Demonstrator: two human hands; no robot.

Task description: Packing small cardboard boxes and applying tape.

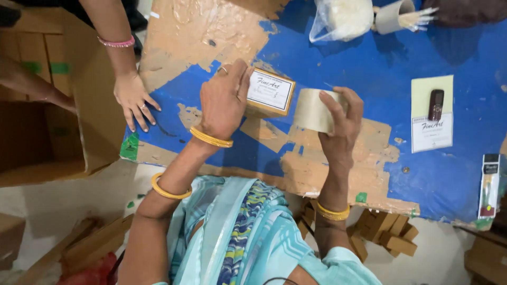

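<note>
My left hand (pixel 224 97) presses down on a small brown cardboard box (pixel 269 94) with a white label, standing on the worn blue table (pixel 380 68). My right hand (pixel 342 124) grips a roll of clear packing tape (pixel 313 110) just right of the box. A strip of tape seems to run from the roll toward the box, but I cannot tell for sure. Yellow bangles ring both my wrists.
Another person's hand (pixel 133 97) with a pink bangle rests on the table's left edge beside a large open cardboard carton (pixel 79 89). A clear bag of white material (pixel 343 18), a cardboard tube (pixel 393 16), a dark phone on a label sheet (pixel 434 105), a slim packet (pixel 490 184), stacked small boxes (pixel 388 235) below.
</note>
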